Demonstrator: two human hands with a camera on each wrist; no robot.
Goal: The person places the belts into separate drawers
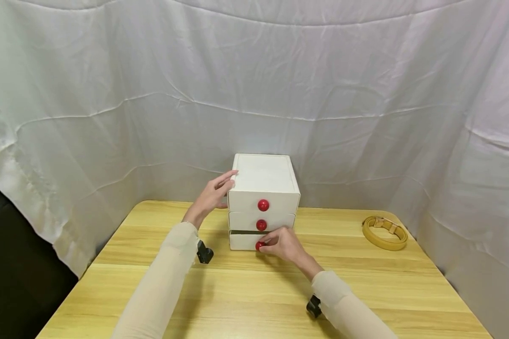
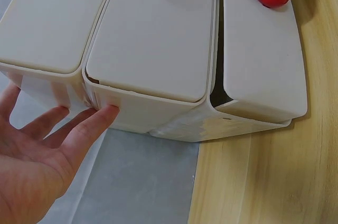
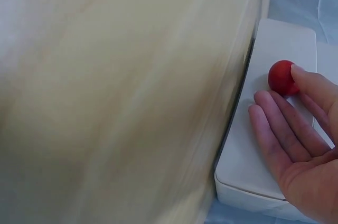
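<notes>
A white three-drawer box (image 1: 263, 176) with red knobs stands at the back of the wooden table (image 1: 237, 292). My left hand (image 1: 214, 193) lies with straight fingers (image 2: 92, 123) against the box's left side near the top. My right hand (image 1: 282, 245) is at the bottom drawer (image 1: 242, 241), which stands out slightly with a dark gap above it. In the right wrist view the thumb touches the bottom knob (image 3: 281, 76), while the other fingers (image 3: 269, 129) lie fairly straight on the drawer front (image 3: 253, 166). The top knob (image 1: 263, 205) and middle knob (image 1: 261, 224) are untouched.
A coiled yellow belt (image 1: 385, 232) lies on the table to the right of the box. White cloth (image 1: 152, 117) hangs around the table on three sides. A dark area (image 1: 8, 263) lies beyond the table's left edge.
</notes>
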